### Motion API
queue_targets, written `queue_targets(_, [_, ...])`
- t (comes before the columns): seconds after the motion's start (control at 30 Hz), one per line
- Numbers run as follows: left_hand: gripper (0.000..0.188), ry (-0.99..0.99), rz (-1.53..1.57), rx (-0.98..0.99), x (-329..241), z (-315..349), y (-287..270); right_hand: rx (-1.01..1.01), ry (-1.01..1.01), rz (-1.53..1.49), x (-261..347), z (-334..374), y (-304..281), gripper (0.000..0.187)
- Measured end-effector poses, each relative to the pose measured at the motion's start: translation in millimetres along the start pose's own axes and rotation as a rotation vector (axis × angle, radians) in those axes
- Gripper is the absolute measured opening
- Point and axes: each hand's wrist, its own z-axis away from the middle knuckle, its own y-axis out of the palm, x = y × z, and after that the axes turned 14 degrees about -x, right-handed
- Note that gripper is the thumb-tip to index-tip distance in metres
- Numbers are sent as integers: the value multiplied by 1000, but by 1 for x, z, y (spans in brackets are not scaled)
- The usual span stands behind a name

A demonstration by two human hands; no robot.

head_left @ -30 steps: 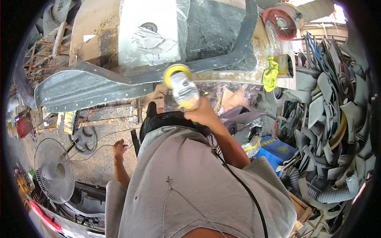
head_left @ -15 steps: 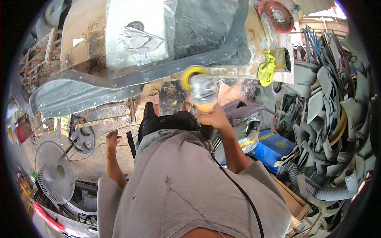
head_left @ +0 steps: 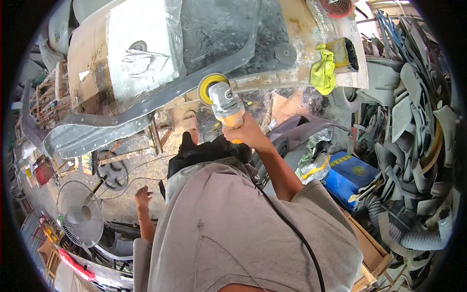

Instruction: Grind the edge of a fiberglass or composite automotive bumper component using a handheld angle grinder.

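My right hand is wrapped round the orange handle of an angle grinder. The grinder's metal head points up and left, and its yellow round pad overlaps the near edge of a long grey curved panel in the picture; whether they touch I cannot tell. This panel has small holes along its rim and lies along the bench front, its left end bending down past the edge. My left hand hangs low at my left side, empty, with fingers loosely bent and apart.
On the bench are a white sheet with a disc and cloth, a yellow-green glove and a tin. A fan stands at left. Grey parts pile up at right by a blue box. A black cord crosses my shirt.
The grinder in my right hand has swung left and its pad is now sharp rather than blurred. The whole view has shifted. My left hand still hangs empty.
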Motion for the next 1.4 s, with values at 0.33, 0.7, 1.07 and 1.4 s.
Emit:
queue_targets(0.33, [38, 2, 74, 47, -29, 66, 56, -32, -16, -103, -2, -26, -68, 43])
queue_targets(0.7, [35, 180, 42, 54, -72, 80, 84, -190, -48, -175, 22, -48, -97, 48])
queue_targets(1.07, [36, 244, -132, 88, -27, 89, 83, -287, -116, 101, 21, -45, -104, 51])
queue_targets(1.4, [40, 45, 156, 16, -22, 72, 43, -145, -139, 362, 34, -15, -7, 30])
